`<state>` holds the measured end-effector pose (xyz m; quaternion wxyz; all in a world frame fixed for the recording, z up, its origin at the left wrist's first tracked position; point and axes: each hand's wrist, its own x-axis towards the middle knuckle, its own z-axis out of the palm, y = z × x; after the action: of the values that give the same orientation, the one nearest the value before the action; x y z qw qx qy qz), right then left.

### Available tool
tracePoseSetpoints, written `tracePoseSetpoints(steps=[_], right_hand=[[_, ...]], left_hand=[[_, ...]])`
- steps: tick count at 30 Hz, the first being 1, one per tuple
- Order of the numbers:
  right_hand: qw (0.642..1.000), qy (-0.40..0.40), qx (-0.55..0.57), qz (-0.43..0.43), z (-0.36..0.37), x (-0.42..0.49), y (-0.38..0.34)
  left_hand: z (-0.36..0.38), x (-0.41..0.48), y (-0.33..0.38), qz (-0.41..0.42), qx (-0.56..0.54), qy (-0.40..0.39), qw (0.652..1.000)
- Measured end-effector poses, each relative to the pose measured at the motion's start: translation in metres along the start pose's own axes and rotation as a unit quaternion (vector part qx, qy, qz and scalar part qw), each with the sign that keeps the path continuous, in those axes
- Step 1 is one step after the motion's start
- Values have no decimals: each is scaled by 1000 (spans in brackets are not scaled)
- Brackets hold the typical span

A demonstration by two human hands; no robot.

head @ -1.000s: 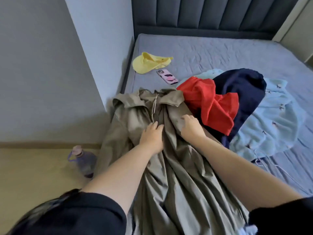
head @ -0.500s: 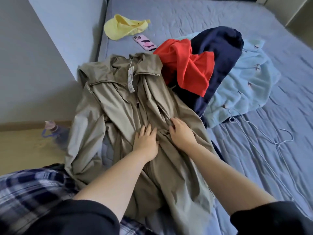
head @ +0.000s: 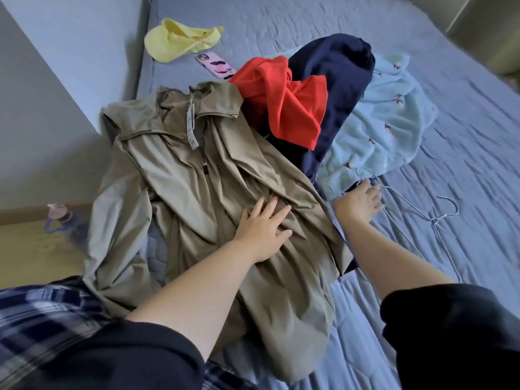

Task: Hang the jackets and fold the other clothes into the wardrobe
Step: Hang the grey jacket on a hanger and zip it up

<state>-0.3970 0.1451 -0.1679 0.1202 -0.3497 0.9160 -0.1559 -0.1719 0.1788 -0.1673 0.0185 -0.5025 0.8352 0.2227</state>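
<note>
An olive-khaki jacket (head: 180, 175) lies spread on the bed, collar away from me, a paper tag hanging at its neck. My left hand (head: 263, 228) rests flat on its front with fingers spread. My right hand (head: 358, 202) reaches to the right of the jacket, fingers extended, touching the end of a thin wire hanger (head: 413, 209) that lies on the sheet. Behind the jacket a red garment (head: 284, 102) sits on a navy one (head: 337, 80), both over a light blue fleece (head: 385, 128).
The bed's blue-grey sheet (head: 464, 153) stretches right and back. A yellow cloth (head: 180, 39) and a pink phone (head: 215, 64) lie near the wall. A purple water bottle (head: 60, 218) stands on the wooden floor at left. Plaid fabric (head: 42, 319) fills the lower left corner.
My right hand left the jacket and moved right to the wire hanger. My left hand stayed on the jacket, now spread flat. The view tilted further down and right.
</note>
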Motion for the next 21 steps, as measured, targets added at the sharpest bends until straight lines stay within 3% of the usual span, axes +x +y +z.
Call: tracePoseSetpoints(steps=[4,8,11,12,14,16,17,19,21], right_hand=[[998,-45,-46,11,-9,9,4],[991,46,20,-122,-22,-2,-13],[948,144,50,-278,-33,-31,-50],[926,164,52,-336,-34,-43,-61],[884,196,52,-422,-31,-66,-78],[863,209,69,-454,-25,-82,-84],[861,211,80,-456,-21,-87,-85],[857,211,93,-462,-12,-96,-85],[884,142,91,-435,2,-101,-87]], left_hand=[[-1,4,0,-13,-13,-26,999],[-6,4,-7,-2,-62,-31,998],[-18,3,-16,-40,-252,-16,967],[-24,0,-21,-87,-358,-6,930],[-37,-8,-40,-174,-566,21,806],[-43,-19,-68,-216,-702,39,677],[-43,-26,-83,-225,-743,47,629],[-40,-42,-108,-233,-795,57,557],[-34,-52,-126,-239,-820,66,515]])
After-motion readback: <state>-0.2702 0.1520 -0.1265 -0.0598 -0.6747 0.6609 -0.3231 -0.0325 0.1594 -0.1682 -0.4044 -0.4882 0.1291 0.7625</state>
